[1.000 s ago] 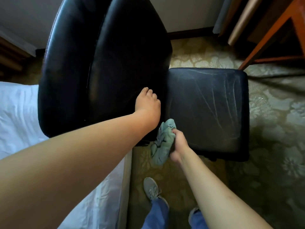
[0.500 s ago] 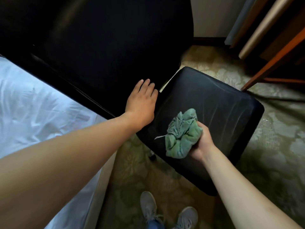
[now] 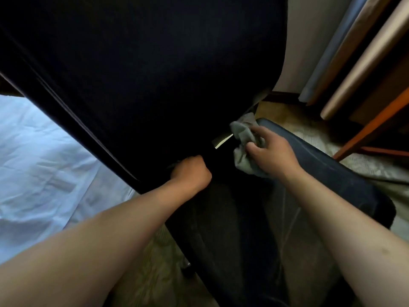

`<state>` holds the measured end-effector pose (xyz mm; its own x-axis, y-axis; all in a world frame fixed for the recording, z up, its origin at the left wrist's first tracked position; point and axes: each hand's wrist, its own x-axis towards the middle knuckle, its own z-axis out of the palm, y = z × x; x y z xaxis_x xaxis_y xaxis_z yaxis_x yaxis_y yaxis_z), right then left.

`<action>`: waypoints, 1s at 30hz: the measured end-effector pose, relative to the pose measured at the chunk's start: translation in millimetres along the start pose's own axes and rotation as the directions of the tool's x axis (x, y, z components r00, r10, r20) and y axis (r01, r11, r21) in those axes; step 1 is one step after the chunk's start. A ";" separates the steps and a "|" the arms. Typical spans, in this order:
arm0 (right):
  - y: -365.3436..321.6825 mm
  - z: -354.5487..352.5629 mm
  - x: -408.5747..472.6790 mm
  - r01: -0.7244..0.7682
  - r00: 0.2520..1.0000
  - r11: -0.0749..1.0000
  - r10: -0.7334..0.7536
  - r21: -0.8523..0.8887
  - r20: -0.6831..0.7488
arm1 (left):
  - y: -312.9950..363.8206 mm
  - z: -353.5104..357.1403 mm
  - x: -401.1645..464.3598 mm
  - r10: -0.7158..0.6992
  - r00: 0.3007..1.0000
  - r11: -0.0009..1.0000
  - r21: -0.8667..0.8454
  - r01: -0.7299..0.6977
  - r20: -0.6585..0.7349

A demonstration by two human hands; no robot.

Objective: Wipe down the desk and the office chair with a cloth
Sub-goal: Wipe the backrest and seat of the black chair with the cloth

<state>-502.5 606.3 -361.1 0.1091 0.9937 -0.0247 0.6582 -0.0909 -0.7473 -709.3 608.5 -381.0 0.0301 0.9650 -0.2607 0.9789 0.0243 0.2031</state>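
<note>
- White bed (image 3: 44,156) at far left.
- Left hand (image 3: 191,173) curled around the lower edge of the black chair backrest (image 3: 143,74).
- Right hand (image 3: 271,155) clutches the bunched green cloth (image 3: 242,134), against the seat (image 3: 332,173) beside the backrest.
- Wooden furniture leg (image 3: 371,127) at right.

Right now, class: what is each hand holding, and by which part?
The right hand grips the bunched cloth round its middle. The left hand curls at the lower edge of the chair backrest; what it grips cannot be told.
</note>
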 end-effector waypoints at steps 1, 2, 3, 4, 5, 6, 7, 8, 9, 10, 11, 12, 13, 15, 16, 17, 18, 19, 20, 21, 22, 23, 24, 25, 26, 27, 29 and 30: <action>8.8 6.5 16.0 0.081 0.996 0.982 -0.076 -0.168 0.037 | 0.1 7.7 8.4 -0.017 1.000 1.000 0.004 0.017 -0.008; 17.8 12.4 30.9 0.132 0.989 0.946 -0.108 -0.297 0.096 | -2.0 10.8 14.3 -0.031 0.999 1.000 0.002 0.031 -0.013; 30.6 21.3 44.4 0.147 0.984 0.911 -0.096 -0.386 0.149 | -3.9 15.9 20.7 -0.033 0.999 0.999 -0.011 0.033 -0.031; 45.7 31.7 54.6 0.137 0.982 0.888 -0.062 -0.439 0.180 | -7.4 24.6 25.8 -0.031 0.998 0.999 -0.030 0.029 -0.049; 58.9 41.0 61.1 0.104 0.983 0.879 -0.019 -0.466 0.183 | -10.7 32.4 30.4 -0.024 0.998 0.999 -0.048 0.021 -0.057; 71.0 49.6 65.7 0.080 0.987 0.872 -0.003 -0.482 0.159 | -14.0 38.9 35.7 -0.015 0.998 0.998 -0.068 0.011 -0.068; 79.8 57.2 68.5 0.067 0.992 0.863 -0.004 -0.502 0.126 | -17.5 43.4 40.4 -0.007 0.997 0.997 -0.081 0.001 -0.075; 84.5 62.6 70.9 0.064 0.995 0.851 -0.015 -0.522 0.098 | -20.0 44.6 44.7 -0.003 0.997 0.996 -0.085 -0.004 -0.078; 86.4 66.4 71.9 0.066 0.996 0.839 -0.024 -0.541 0.085 | -21.0 46.2 48.1 0.000 0.997 0.996 -0.085 -0.006 -0.073; 89.0 69.8 72.6 0.076 0.996 0.829 -0.038 -0.554 0.079 | -20.6 49.0 49.8 0.002 0.998 0.997 -0.078 -0.008 -0.070; 90.0 70.9 72.6 0.081 0.996 0.824 -0.046 -0.560 0.076 | -19.7 51.2 51.7 0.000 0.998 0.998 -0.066 -0.005 -0.069; 90.6 70.9 72.6 0.085 0.996 0.826 -0.049 -0.557 0.079 | -19.1 52.7 53.2 -0.003 0.998 0.998 -0.059 -0.001 -0.069; 89.2 69.3 72.5 0.088 0.995 0.830 -0.047 -0.551 0.087 | -19.1 52.4 54.2 -0.005 0.997 0.998 -0.059 0.001 -0.073; 85.8 67.0 71.7 0.093 0.993 0.838 -0.038 -0.538 0.112 | -20.6 50.9 56.8 0.002 0.998 0.998 -0.066 -0.006 -0.066; 83.6 67.9 67.8 0.103 0.992 0.837 -0.046 -0.537 0.120 | -22.1 50.4 56.2 0.012 0.998 0.997 -0.077 -0.017 -0.065; 80.2 70.2 62.0 0.122 0.990 0.836 -0.060 -0.535 0.131 | -23.6 49.9 55.3 0.023 0.998 0.995 -0.092 -0.029 -0.064; 75.7 74.5 55.1 0.150 0.986 0.834 -0.085 -0.530 0.145 | -24.4 49.0 54.6 0.031 0.997 0.994 -0.106 -0.038 -0.065; 70.9 80.5 45.9 0.188 0.979 0.829 -0.118 -0.526 0.164 | -24.9 48.1 52.5 0.036 0.997 0.992 -0.120 -0.044 -0.068; 67.7 87.4 35.3 0.228 0.971 0.823 -0.150 -0.521 0.188 | -24.4 48.3 50.7 0.036 0.997 0.990 -0.136 -0.044 -0.063; 64.7 94.4 23.8 0.269 0.960 0.814 -0.183 -0.515 0.213 | -24.3 48.5 48.1 0.036 0.998 0.987 -0.155 -0.044 -0.058; 61.3 99.8 12.8 0.309 0.948 0.801 -0.215 -0.513 0.237 | -25.6 48.3 44.0 0.032 0.998 0.983 -0.178 -0.040 -0.049; 60.4 102.5 5.0 0.335 0.938 0.793 -0.232 -0.508 0.256 | -26.5 49.4 40.3 0.034 0.999 0.978 -0.205 -0.041 -0.039; 59.6 102.3 0.2 0.347 0.933 0.793 -0.238 -0.501 0.271 | -28.3 50.7 35.9 0.037 0.999 0.971 -0.236 -0.043 -0.030; 58.3 100.0 -2.0 0.351 0.930 0.797 -0.239 -0.491 0.278 | -31.2 51.1 29.3 0.042 0.999 0.962 -0.267 -0.047 -0.022; 57.5 97.9 -1.3 0.353 0.930 0.802 -0.243 -0.482 0.277 | -35.9 51.3 23.2 0.046 0.999 0.954 -0.296 -0.051 -0.026; 58.0 96.2 0.3 0.352 0.931 0.805 -0.245 -0.478 0.272 | -40.5 52.2 18.0 0.049 0.998 0.946 -0.320 -0.058 -0.035; 58.3 98.5 5.6 0.337 0.937 0.810 -0.241 -0.479 0.252 | -53.4 55.0 10.2 0.042 0.997 0.926 -0.373 -0.065 -0.070; 57.4 102.3 7.6 0.325 0.943 0.815 -0.237 -0.481 0.236 | -61.0 57.5 5.8 0.032 0.995 0.912 -0.405 -0.067 -0.094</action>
<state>-540.2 615.3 -472.1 -0.2283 0.9736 -0.0029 0.9297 0.2171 -0.2975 -757.2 597.5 -449.2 0.0419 0.9856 -0.1639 0.8089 0.0628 0.5846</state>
